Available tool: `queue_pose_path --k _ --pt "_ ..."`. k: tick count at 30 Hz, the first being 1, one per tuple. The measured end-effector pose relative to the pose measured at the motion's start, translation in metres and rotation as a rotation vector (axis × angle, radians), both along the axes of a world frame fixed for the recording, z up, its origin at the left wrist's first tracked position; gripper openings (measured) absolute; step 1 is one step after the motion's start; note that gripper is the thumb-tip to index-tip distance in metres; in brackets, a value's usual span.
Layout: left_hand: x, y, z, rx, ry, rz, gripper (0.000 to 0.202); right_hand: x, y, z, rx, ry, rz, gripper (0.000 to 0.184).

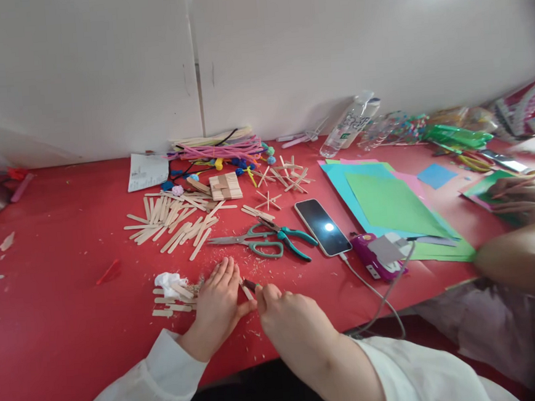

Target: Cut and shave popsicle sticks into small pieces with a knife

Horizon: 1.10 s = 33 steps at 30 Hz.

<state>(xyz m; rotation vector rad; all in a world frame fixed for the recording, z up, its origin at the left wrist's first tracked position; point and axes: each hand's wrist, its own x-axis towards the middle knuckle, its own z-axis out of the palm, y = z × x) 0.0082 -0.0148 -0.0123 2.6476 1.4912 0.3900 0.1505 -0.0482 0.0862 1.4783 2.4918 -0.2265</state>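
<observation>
While our left hand (216,297) is lying flat, any hold unclear, we are gripping a dark tool (250,284) in our closed right hand (280,307) beside a wooden stick (247,293) near the table (66,290)'s front edge.

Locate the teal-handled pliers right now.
In the head view, the teal-handled pliers lie slightly right of centre on the red table, between the grey-green scissors and the cabled phone, beyond the right hand.

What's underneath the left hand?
Wooden sticks and crumpled white material show left of the left hand, and part of a stick shows near its thumb. Directly beneath the hand everything is covered; I cannot tell whether sticks continue there.
</observation>
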Motion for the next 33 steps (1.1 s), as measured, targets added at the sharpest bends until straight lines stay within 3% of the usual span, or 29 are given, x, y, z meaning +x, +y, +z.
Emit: queue_pose_path --k 3,6,9,15,19,24,28,33 --pt "-0.001 0.001 0.0 0.015 -0.001 -0.014 0.059 0.015 0.004 0.001 -0.133 -0.007 0.002 0.033" --pt "-0.002 0.003 0.001 0.018 0.038 -0.021 0.071 0.03 0.006 -0.004 -0.197 0.107 -0.114 0.048" --pt "-0.001 0.004 0.003 0.022 0.062 -0.026 0.077 0.034 0.002 -0.009 -0.218 0.185 -0.209 0.051" --pt "-0.002 0.002 0.006 -0.012 0.02 -0.028 0.067 0.018 -0.012 0.003 -0.1 -0.048 -0.104 0.056" --pt "-0.003 0.005 0.009 -0.104 -0.05 -0.048 0.063 0.022 -0.014 0.011 -0.049 -0.067 -0.097 0.059" --pt "-0.009 0.012 0.016 -0.296 -0.077 -0.116 0.07 0.037 -0.014 0.0 -0.018 -0.02 -0.145 0.054" --pt "-0.012 0.016 0.016 -0.328 -0.114 -0.062 0.082 0.042 -0.015 -0.011 0.019 0.051 -0.166 0.052" --pt "-0.016 0.02 0.013 -0.309 -0.103 -0.108 0.053 0.041 -0.011 -0.014 0.023 0.103 -0.162 0.05"
